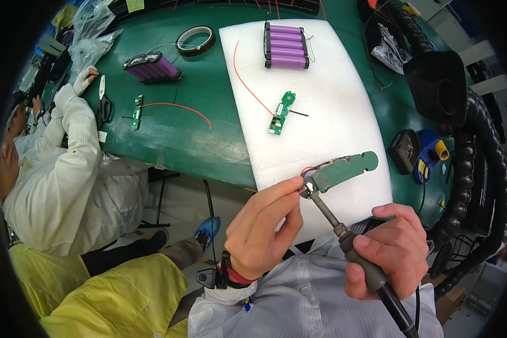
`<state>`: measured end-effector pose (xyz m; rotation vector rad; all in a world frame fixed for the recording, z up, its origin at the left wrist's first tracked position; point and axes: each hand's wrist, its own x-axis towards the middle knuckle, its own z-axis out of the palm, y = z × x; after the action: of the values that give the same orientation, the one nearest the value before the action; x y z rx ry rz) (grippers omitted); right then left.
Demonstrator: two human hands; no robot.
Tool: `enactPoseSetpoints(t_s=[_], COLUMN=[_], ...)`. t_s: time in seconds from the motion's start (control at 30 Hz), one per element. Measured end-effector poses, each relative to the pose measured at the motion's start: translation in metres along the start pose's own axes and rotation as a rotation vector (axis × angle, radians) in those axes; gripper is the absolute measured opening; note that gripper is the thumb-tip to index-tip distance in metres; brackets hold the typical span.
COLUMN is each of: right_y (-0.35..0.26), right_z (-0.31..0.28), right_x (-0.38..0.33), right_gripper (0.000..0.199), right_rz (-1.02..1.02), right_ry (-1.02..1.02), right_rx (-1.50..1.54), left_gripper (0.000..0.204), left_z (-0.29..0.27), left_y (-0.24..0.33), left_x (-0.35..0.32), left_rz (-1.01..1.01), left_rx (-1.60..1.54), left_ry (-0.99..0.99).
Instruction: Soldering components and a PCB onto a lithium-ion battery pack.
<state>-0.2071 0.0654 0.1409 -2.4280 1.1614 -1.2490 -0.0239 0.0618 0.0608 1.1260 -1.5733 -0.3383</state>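
My right hand (390, 253) is wrapped round the dark handle of a soldering iron (372, 267). The iron's metal tip meets the near left end of a battery pack (308, 187), which has a green insulating sheet (346, 172) over its side. At that same end, my left hand (265, 225) pinches a short red wire (302, 192) between thumb and fingers. Most of the pack's cells are hidden under the sheet. Beyond my hands, a green circuit board (281, 114) with red and black wires lies on the white foam mat (343, 101).
A purple battery pack (286, 46) sits at the mat's far end. Left on the green table are another pack (152, 67), black tape (195, 41), scissors (103, 101) and a second board (137, 112). A black extractor hose (484, 169) and iron stand (431, 155) are right. A co-worker (79, 169) sits left.
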Motion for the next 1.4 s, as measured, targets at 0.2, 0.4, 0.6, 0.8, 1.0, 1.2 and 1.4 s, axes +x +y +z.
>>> enactPoseSetpoints(t_s=[0.2, 0.4, 0.6, 0.8, 1.0, 1.2, 1.4], right_y=[-0.0005, 0.001, 0.0018, 0.0017, 0.0023, 0.0033, 0.0036], right_z=[0.0002, 0.0003, -0.0021, -0.0023, -0.0037, -0.0035, -0.0041], right_x=[0.0001, 0.0004, 0.0004, 0.0005, -0.0003, -0.0006, -0.0005], right_gripper=[0.022, 0.023, 0.025, 0.025, 0.025, 0.025, 0.026], right_rz=[0.007, 0.011, 0.016, 0.036, 0.04, 0.043, 0.044], right_ry=[0.011, 0.005, -0.012, -0.018, -0.018, -0.015, -0.02], right_rx=[0.015, 0.028, 0.023, 0.047, 0.055, 0.067, 0.069], left_gripper=[0.027, 0.026, 0.025, 0.026, 0.026, 0.026, 0.026], left_z=[-0.0007, -0.0014, 0.0007, -0.0002, -0.0002, 0.0006, 0.0002], left_y=[-0.0006, 0.0005, -0.001, -0.0005, 0.0004, -0.0003, -0.0005], left_x=[0.0008, 0.0007, -0.0003, -0.0003, -0.0005, 0.0001, -0.0003], left_rz=[-0.006, -0.013, -0.009, 0.0, -0.003, 0.004, 0.007], left_rx=[0.002, 0.004, -0.002, 0.014, 0.018, 0.024, 0.024], left_ry=[-0.002, -0.004, -0.004, -0.002, -0.001, 0.0, -0.005])
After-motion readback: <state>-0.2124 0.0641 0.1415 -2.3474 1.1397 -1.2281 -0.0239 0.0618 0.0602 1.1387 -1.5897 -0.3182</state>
